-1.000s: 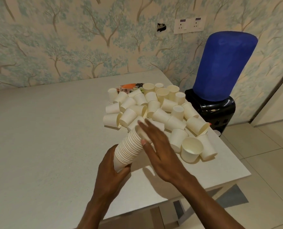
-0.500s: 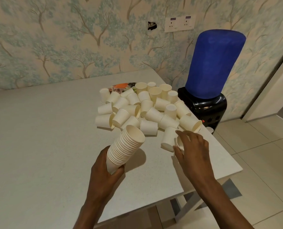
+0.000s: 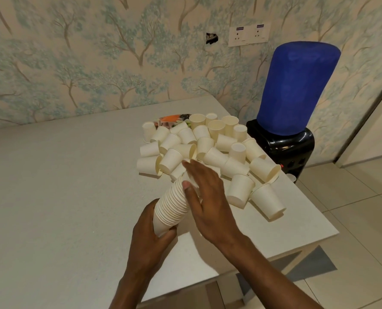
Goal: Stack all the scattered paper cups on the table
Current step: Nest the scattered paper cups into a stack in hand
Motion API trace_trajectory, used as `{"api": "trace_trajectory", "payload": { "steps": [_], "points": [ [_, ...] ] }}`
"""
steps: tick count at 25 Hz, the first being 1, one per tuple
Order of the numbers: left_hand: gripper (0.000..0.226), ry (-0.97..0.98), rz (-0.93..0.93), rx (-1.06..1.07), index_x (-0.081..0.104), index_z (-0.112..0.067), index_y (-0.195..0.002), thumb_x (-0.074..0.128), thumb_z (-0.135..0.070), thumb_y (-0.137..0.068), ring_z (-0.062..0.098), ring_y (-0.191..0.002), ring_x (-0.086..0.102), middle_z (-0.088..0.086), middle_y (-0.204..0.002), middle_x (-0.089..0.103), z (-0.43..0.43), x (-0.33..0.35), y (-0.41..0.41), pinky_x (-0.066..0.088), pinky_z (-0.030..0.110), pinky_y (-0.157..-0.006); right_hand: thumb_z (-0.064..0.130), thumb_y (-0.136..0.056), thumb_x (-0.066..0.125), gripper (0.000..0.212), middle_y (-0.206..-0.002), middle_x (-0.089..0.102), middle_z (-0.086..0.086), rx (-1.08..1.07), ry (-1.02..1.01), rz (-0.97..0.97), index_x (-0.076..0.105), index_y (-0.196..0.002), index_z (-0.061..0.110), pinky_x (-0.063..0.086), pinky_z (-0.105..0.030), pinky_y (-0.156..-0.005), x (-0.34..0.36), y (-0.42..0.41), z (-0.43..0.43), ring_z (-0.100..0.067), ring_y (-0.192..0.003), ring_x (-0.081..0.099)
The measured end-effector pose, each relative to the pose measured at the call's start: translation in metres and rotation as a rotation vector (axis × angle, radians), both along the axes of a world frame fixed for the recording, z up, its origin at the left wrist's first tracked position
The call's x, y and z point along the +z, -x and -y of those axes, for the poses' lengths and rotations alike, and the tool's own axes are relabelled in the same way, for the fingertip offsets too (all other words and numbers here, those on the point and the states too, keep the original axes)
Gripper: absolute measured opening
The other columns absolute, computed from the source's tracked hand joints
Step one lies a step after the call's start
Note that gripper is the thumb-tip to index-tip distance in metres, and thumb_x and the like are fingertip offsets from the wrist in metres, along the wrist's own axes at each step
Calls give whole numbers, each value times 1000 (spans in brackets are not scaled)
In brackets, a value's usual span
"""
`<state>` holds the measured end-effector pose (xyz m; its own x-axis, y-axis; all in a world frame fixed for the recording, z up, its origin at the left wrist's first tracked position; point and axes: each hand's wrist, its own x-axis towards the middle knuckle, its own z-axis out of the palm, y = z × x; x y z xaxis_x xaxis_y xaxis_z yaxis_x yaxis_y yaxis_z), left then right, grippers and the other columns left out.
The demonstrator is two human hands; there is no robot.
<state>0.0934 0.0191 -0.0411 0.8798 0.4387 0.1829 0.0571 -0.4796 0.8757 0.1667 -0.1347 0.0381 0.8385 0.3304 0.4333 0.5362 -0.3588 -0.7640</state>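
Left hand (image 3: 148,238), right hand (image 3: 208,204), forearms (image 3: 263,269) bare

The right hand (image 3: 208,197) covers the top of the stack (image 3: 172,206), so any cup under its palm cannot be told, the fingers of the left hand (image 3: 150,239) vanish behind the stack's base, and beyond both hands loose cups (image 3: 225,143) bury most of a printed packet (image 3: 172,118).
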Motion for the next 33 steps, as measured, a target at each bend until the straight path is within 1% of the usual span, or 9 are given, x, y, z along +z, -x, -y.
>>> {"api": "trace_trajectory", "payload": {
  "steps": [4,6,10,14,16,21,26,29,33],
  "points": [
    [70,20,13,19,52,-30,-136,84,-14,-77,-5,-106,63,-21,-122,63,1,2,1,51,9,-83,60,-103,25,51,-161,26,22,156,22,-31,25,-152,49,26,-36,-122,-12,1,4,0,-150,20],
    [69,8,23,12,53,-30,-135,83,-12,-76,-2,-106,64,-21,-120,65,-1,3,1,53,11,-81,56,-104,31,51,-160,32,17,25,-53,-34,29,-153,42,29,-35,-120,-15,-17,18,-3,-148,27],
    [70,-11,-40,11,49,-14,-142,81,-12,-80,17,-115,62,-5,-128,61,-1,4,0,50,19,-90,48,-100,46,61,-154,41,-10,-545,504,16,34,-152,18,33,-47,-116,-31,-61,49,-30,-140,40],
    [70,10,-122,-32,43,-5,-146,77,-7,-85,24,-123,56,8,-138,56,-2,4,-3,47,36,-104,47,-93,60,54,-128,61,-14,-630,737,88,54,-133,12,45,-46,-101,-56,-63,49,-32,-118,56],
    [69,7,-141,-30,43,-5,-146,77,-8,-85,24,-123,56,8,-138,56,-2,7,-4,46,37,-104,38,-88,70,47,-120,63,-15,-600,669,169,60,-124,10,51,-46,-94,-64,-55,43,-33,-111,60],
    [72,-16,-85,4,48,-13,-143,82,-13,-80,17,-116,60,-1,-131,61,-2,5,0,51,30,-96,22,-92,70,43,-136,52,-10,-404,393,105,51,-131,13,55,-38,-96,-63,-35,30,-25,-118,58],
    [72,8,-99,4,46,-13,-144,81,-11,-81,11,-116,58,-2,-131,59,-4,-3,-3,45,19,-94,40,-99,55,43,-137,52,4,-391,-423,113,48,-137,20,48,-10,-94,-15,-23,30,-3,-122,53],
    [74,6,-83,7,46,-15,-145,82,-13,-80,9,-113,58,-5,-131,59,-4,-6,-1,44,15,-91,36,-103,49,33,-152,46,4,-262,-531,140,54,-136,36,49,-27,-106,5,-16,13,-13,-139,46],
    [72,5,-65,-63,41,-31,-145,78,-17,-84,1,-123,52,-11,-138,54,-5,-4,-2,40,15,-98,31,-104,50,37,-152,48,9,-81,-397,50,58,-139,23,46,-43,-111,-12,1,-1,-10,-144,41]
  ]
}}
